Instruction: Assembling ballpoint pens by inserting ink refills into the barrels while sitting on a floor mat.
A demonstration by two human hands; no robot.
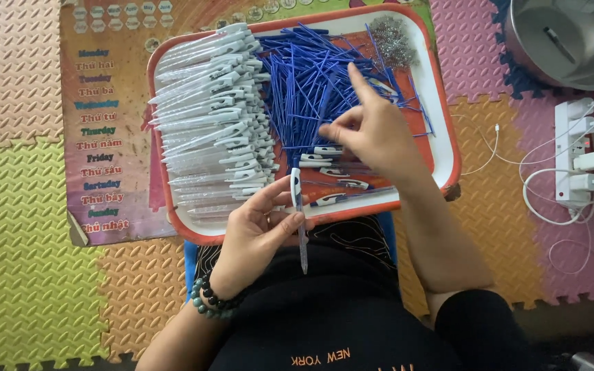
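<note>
My left hand [259,230] holds a clear pen barrel with a white and blue clip [298,206] upright over the near rim of a red and white tray [448,137]. My right hand [372,130] reaches into the tray, its fingertips pinched at the edge of a heap of blue ink refills [311,82]. A stack of clear and white pen barrels [214,117] fills the tray's left half. Loose white and blue clip pieces [335,172] lie under my right hand. A small pile of metal springs [391,38] sits at the tray's far right corner.
The tray rests on a colourful printed poster [104,137] laid over foam floor mats [15,227]. A metal pot [572,38] stands at the top right. A white power strip with plugs and cables [575,161] lies at the right.
</note>
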